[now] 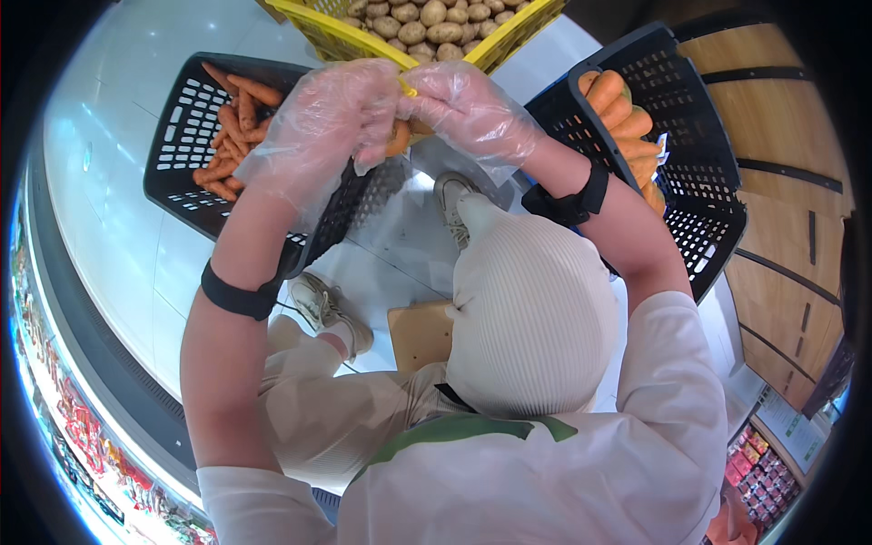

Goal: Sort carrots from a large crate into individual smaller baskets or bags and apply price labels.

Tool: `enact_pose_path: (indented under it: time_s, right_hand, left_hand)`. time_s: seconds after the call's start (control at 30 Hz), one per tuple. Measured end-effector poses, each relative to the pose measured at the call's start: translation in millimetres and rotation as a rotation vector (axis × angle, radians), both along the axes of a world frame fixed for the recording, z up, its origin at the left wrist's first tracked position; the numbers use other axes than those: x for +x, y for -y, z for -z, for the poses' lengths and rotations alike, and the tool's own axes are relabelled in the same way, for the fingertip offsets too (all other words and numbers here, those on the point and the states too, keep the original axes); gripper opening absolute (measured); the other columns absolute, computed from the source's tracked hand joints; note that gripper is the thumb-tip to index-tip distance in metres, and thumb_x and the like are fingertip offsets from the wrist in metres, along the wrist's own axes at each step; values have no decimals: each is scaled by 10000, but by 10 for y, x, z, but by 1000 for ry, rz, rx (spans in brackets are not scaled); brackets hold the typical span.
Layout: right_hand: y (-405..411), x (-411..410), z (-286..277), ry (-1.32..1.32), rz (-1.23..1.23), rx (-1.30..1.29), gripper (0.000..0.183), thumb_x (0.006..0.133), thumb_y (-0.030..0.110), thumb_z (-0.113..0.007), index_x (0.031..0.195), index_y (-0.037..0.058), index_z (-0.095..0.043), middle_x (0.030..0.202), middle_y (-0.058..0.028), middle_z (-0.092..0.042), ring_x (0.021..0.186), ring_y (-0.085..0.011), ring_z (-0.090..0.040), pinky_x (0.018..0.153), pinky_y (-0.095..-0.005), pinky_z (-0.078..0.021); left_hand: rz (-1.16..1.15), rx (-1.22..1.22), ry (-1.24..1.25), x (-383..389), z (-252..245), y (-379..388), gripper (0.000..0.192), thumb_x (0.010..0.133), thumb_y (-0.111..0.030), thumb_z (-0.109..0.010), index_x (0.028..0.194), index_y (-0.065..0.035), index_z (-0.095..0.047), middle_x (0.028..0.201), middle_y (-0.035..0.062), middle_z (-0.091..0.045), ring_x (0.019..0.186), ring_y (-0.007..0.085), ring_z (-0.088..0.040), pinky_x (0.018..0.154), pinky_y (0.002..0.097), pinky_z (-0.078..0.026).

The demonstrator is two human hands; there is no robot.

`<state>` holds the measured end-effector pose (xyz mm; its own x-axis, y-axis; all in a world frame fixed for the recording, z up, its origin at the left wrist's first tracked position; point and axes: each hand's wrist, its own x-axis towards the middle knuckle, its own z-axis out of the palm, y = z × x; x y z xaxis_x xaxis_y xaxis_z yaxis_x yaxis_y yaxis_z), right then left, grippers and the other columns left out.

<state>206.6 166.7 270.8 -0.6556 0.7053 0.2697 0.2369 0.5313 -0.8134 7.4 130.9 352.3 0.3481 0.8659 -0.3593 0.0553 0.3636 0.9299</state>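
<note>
Clear plastic gloves cover both of my hands, which meet in front of the yellow crate. An orange vegetable [398, 139], mostly hidden by the fingers, shows under the curled fingers of my left hand [327, 119]. A small yellow strip [407, 88] appears between the two hands. My right hand [470, 112] pinches at this strip, its fingertips against those of my left hand. Beyond the hands, potatoes [436, 30] fill the yellow plastic crate [340, 29]. Carrots [235, 129] lie in the black plastic basket [178, 146] on the left.
Orange elongated vegetables [630, 126], one with a white tag [661, 148], lie in a black basket [705, 129] on the right. A wooden stool [417, 334] is under me. Wood panelling [770, 116] stands right; a lit display case [88, 436] curves along the left.
</note>
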Motion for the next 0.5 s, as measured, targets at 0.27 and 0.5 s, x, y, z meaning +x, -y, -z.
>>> enact_pose_path:
  time_s: [0.27,0.5]
  right_hand:
    - [171,11,-829,-374,157,-393,283,1026,293,-578,1098,72,-740,1021,-8,-704,980,-114,-621,893,-256,-489]
    - [487,-44,-1680,-105,310,-267,317,1012,383,-558,1091,142,-749,1068,-18,-691,996,-112,-604,934,-254,-455]
  left_hand:
    - [28,642,-380,-266,-44,90,816,689,-363,-906,1361,-48,-566,1236,131,-666,1098,209,-640,981,345,-488]
    - [-52,582,-206,-26,-61,347,661,723,-195,-906,1291,-29,-612,1098,66,-730,969,120,-673,866,297,-549]
